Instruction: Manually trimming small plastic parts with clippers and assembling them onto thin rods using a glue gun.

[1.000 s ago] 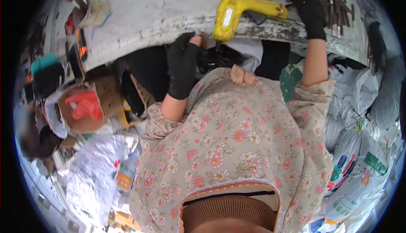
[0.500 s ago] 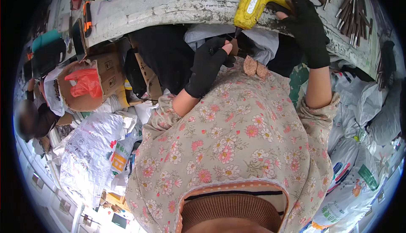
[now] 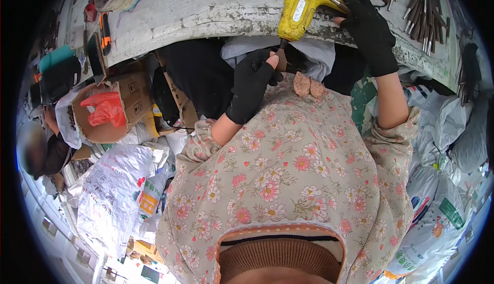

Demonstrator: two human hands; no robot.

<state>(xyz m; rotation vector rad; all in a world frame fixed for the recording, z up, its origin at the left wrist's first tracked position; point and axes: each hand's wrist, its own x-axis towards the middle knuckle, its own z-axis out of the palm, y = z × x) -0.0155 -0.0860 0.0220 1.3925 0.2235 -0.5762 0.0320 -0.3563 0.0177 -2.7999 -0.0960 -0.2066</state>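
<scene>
Presently, a yellow glue gun (image 3: 297,14) is gripped in the closed right hand (image 3: 369,37), its tip just beside a brown piece (image 3: 281,60) pinched by the left hand (image 3: 251,84), upper centre. This piece is judged unfinished; brown sticks (image 3: 431,17) are heaped upper right, stage unclear.

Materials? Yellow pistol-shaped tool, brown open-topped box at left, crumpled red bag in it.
Yellow pistol-shaped tool: probably hard moulded plastic, satin; rigid one-colour body with vent slots and dark smudges.
Brown open-topped box: likely cardboard, matte; flat panels, printed marks. Corrugation can't be made out.
Crumpled red bag: looks like thin plastic film, slightly glossy; soft wrinkles catch light.
</scene>
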